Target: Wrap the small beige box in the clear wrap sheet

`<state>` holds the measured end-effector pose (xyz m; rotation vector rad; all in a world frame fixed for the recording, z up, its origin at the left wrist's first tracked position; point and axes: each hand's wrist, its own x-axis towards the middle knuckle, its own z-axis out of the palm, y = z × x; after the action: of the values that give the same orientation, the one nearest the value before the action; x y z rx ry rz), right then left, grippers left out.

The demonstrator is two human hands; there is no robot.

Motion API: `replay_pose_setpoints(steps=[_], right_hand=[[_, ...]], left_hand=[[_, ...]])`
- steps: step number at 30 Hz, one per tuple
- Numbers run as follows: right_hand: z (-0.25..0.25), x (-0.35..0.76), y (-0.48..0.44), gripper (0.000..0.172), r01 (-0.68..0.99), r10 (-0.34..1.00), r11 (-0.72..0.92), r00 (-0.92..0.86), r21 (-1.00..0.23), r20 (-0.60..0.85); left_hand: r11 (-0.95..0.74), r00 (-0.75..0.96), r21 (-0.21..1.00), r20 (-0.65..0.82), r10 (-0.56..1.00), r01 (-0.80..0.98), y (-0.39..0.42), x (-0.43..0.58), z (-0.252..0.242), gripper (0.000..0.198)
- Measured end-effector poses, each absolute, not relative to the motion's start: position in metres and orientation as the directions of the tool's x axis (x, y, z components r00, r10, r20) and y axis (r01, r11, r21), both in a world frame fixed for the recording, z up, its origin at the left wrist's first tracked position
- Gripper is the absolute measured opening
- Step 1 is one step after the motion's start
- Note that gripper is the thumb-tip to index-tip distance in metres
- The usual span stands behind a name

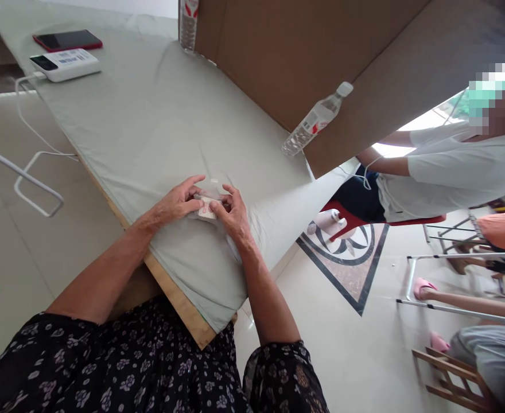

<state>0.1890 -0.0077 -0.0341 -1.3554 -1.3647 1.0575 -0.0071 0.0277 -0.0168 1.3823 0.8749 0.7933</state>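
Over the pale cloth of the table [149,126], near its corner, my left hand [175,203] and my right hand [236,217] hold a small white packet with red print [207,210] between them. Both thumbs press on its top face. The other fingers reach round its far side and are partly hidden. Clear plastic [213,187] shows just behind the packet, between my fingertips; whether it belongs to the packet I cannot tell.
Brown cardboard [270,51] stands along the far side, with a water bottle [317,123] by its near corner and another bottle [188,28] beyond. A phone [68,39] and a white cabled device [66,64] lie far left. A seated person [454,166] is at right.
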Motion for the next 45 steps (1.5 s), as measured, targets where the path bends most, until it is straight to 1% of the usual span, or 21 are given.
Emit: replay_pose_setpoints(steps=[2, 5, 10, 14, 17, 20, 22, 24, 27, 29, 31, 33, 35, 37, 40, 42, 43, 45], right_hand=[[-0.036, 0.19, -0.007, 0.079, 0.22, 0.999, 0.029, 0.014, -0.975, 0.033], [-0.035, 0.193, -0.005, 0.078, 0.208, 1.0, 0.014, 0.003, -0.978, 0.015], [-0.024, 0.196, 0.007, 0.066, 0.125, 1.0, 0.029, -0.005, -0.992, 0.029], [-0.015, 0.192, 0.027, 0.065, 0.063, 0.999, -0.003, -0.05, -0.998, -0.006], [-0.009, 0.189, 0.036, 0.061, 0.076, 0.999, 0.028, -0.04, -0.997, 0.025], [-0.003, 0.186, 0.032, 0.046, 0.14, 0.992, 0.123, -0.029, -0.983, 0.12], [0.0, 0.185, 0.02, 0.035, 0.228, 0.98, 0.197, -0.021, -0.953, 0.198], [0.0, 0.182, 0.005, 0.028, 0.366, 0.96, 0.266, -0.013, -0.892, 0.281], [-0.006, 0.178, -0.02, 0.024, 0.581, 0.927, 0.329, -0.047, -0.745, 0.373], [-0.012, 0.175, -0.036, 0.026, 0.659, 0.915, 0.357, -0.104, -0.661, 0.39], [-0.016, 0.173, -0.049, 0.029, 0.688, 0.908, 0.383, -0.158, -0.616, 0.387], [-0.019, 0.172, -0.058, 0.031, 0.694, 0.904, 0.399, -0.19, -0.6, 0.382], [-0.021, 0.173, -0.062, 0.03, 0.679, 0.903, 0.401, -0.179, -0.615, 0.39], [-0.022, 0.178, -0.062, 0.027, 0.652, 0.905, 0.368, -0.088, -0.662, 0.416], [-0.022, 0.189, -0.054, 0.028, 0.587, 0.897, 0.277, 0.127, -0.761, 0.424], [-0.022, 0.198, -0.046, 0.04, 0.531, 0.913, 0.231, 0.171, -0.815, 0.37], [-0.022, 0.201, -0.041, 0.05, 0.507, 0.931, 0.218, 0.147, -0.834, 0.333], [-0.021, 0.207, -0.031, 0.072, 0.481, 0.967, 0.206, 0.032, -0.853, 0.251]], left_hand=[[0.072, 0.471, 0.997, -0.078, 0.878, 0.031, 0.028, -0.008, -0.016, 0.098], [0.087, 0.454, 0.996, -0.093, 0.886, 0.033, 0.029, -0.006, -0.015, 0.096], [0.07, 0.451, 0.996, -0.09, 0.888, 0.061, 0.03, -0.005, -0.016, 0.094], [0.05, 0.44, 0.994, -0.088, 0.894, 0.098, 0.03, -0.005, -0.015, 0.092], [0.053, 0.445, 0.995, -0.083, 0.892, 0.08, 0.029, -0.005, -0.016, 0.091], [0.04, 0.45, 0.997, -0.065, 0.89, 0.065, 0.03, -0.005, -0.017, 0.09], [0.018, 0.453, 0.997, -0.048, 0.89, 0.071, 0.03, -0.005, -0.019, 0.087], [-0.011, 0.449, 0.997, -0.024, 0.893, 0.076, 0.03, -0.004, -0.02, 0.084], [-0.044, 0.451, 0.996, 0.006, 0.893, 0.074, 0.03, -0.003, -0.022, 0.082], [-0.059, 0.458, 0.996, 0.021, 0.889, 0.07, 0.029, -0.003, -0.023, 0.082], [-0.084, 0.455, 0.993, 0.038, 0.89, 0.081, 0.028, -0.003, -0.023, 0.08], [-0.119, 0.439, 0.986, 0.057, 0.897, 0.115, 0.027, -0.003, -0.023, 0.078], [-0.148, 0.417, 0.976, 0.068, 0.906, 0.161, 0.027, -0.004, -0.022, 0.076], [-0.16, 0.403, 0.969, 0.072, 0.912, 0.191, 0.026, -0.004, -0.021, 0.074], [-0.165, 0.395, 0.969, 0.081, 0.915, 0.183, 0.027, -0.003, -0.021, 0.072], [-0.16, 0.385, 0.974, 0.087, 0.919, 0.161, 0.028, -0.002, -0.023, 0.071], [-0.155, 0.379, 0.976, 0.088, 0.921, 0.152, 0.028, -0.002, -0.024, 0.071], [-0.152, 0.366, 0.978, 0.09, 0.926, 0.144, 0.029, -0.001, -0.026, 0.072]])
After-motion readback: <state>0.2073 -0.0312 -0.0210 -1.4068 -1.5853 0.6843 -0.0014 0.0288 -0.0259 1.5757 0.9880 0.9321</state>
